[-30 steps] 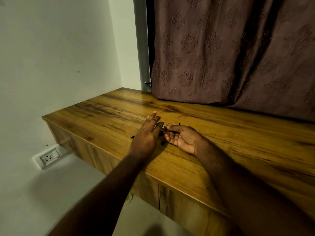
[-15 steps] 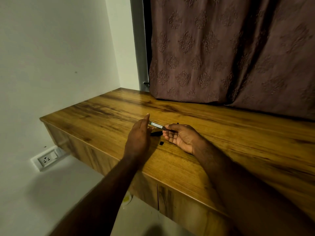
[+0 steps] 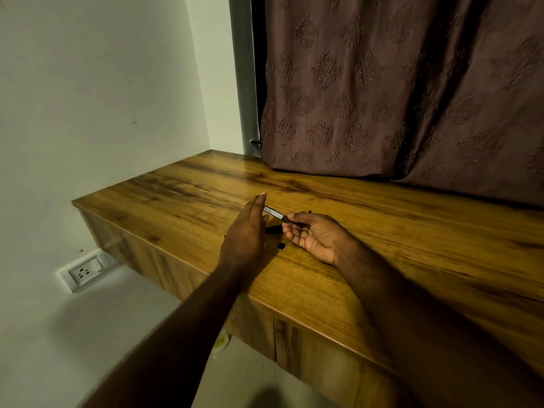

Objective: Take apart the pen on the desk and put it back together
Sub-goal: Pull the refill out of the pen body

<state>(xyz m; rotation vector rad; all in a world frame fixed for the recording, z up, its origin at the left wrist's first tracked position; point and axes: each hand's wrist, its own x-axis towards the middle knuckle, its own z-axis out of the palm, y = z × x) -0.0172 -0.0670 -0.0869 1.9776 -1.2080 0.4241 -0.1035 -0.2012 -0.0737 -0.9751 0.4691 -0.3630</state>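
Your right hand (image 3: 312, 235) pinches one end of the pen barrel (image 3: 280, 217) just above the tabletop (image 3: 412, 231). Your left hand (image 3: 243, 234) lays straight fingers (image 3: 257, 206) against the other end. A careless wrist could likely sweep the loose black parts (image 3: 273, 229) off the near edge. The barrel's pale label (image 3: 271, 212) is too small to read.

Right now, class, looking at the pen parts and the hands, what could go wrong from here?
The small black piece lies loose on the desk beside the right hand; a wrist might sweep it off. The barrel is only pinched at one end, so the left hand may knock it free.
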